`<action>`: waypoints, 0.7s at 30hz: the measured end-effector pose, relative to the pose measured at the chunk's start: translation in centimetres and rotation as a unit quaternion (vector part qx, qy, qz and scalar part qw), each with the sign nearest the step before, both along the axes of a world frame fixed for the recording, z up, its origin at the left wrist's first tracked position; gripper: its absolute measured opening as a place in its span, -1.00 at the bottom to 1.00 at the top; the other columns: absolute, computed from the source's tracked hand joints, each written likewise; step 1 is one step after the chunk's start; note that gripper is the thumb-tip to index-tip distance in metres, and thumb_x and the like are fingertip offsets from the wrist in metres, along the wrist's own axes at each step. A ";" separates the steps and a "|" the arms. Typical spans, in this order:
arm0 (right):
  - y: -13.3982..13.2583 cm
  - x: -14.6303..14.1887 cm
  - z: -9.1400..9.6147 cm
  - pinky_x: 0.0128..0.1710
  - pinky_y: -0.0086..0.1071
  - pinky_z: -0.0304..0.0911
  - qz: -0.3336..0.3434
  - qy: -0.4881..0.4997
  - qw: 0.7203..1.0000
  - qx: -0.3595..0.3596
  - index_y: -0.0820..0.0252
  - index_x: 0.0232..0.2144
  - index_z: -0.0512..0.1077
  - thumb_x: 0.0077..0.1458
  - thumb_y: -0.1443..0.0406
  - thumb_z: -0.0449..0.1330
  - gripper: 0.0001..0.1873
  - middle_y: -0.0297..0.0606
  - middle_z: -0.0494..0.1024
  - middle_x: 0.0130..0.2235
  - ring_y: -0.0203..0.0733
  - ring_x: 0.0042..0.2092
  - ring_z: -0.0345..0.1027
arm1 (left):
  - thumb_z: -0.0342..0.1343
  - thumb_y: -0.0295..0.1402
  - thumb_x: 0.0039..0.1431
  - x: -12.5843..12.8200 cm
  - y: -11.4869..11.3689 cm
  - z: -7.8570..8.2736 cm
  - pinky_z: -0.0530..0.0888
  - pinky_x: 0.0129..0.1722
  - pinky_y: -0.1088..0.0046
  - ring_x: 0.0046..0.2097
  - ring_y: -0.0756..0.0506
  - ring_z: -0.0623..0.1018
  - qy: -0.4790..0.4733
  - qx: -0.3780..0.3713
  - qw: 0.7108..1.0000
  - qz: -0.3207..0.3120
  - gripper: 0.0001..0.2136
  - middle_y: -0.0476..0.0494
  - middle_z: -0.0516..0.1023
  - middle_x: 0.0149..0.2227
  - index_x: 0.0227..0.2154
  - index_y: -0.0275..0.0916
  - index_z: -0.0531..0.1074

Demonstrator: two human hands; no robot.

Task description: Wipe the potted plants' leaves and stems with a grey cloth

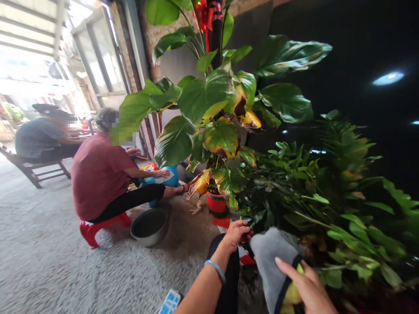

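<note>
My left hand (236, 234), with a pale bangle (216, 270) on the wrist, reaches to the edge of the dark green leaves (262, 209). Its fingers are curled together at the tips; whatever lies between them is too dark to make out. My right hand (306, 283) grips a grey cloth (273, 253) with a dark border and a yellow underside. The cloth hangs in front of the low plants, close to the right of my left hand. Beyond my left hand stands a red pot (216, 205) with a tall, broad-leaved plant (206, 93), some of its leaves browned and yellow.
A person in a red shirt (98, 174) sits on a red stool (104, 226) at left, by a grey basin (150, 226). Another person (42, 135) sits farther back on a wooden chair (29, 172). Bushy plants (356, 226) fill the right. A blue-and-white packet (170, 302) lies below.
</note>
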State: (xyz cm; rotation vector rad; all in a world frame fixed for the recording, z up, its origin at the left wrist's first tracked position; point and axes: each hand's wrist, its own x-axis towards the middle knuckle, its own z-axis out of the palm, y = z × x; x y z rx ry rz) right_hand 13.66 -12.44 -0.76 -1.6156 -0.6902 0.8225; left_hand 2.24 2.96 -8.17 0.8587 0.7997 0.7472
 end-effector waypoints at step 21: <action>0.9 0.5 4.9 -0.27 -0.19 0.39 -0.132 0.020 0.982 0.137 0.19 -0.28 0.46 -0.43 0.02 0.40 -0.39 -0.18 0.63 -0.32 0.07 -0.26 0.50 | 0.25 -0.38 -0.28 0.0 0.0 0.1 0.29 -0.52 0.48 -0.62 0.05 0.34 0.007 0.000 1.000 -0.013 -0.74 0.05 0.42 -0.62 -0.48 -0.24 0.29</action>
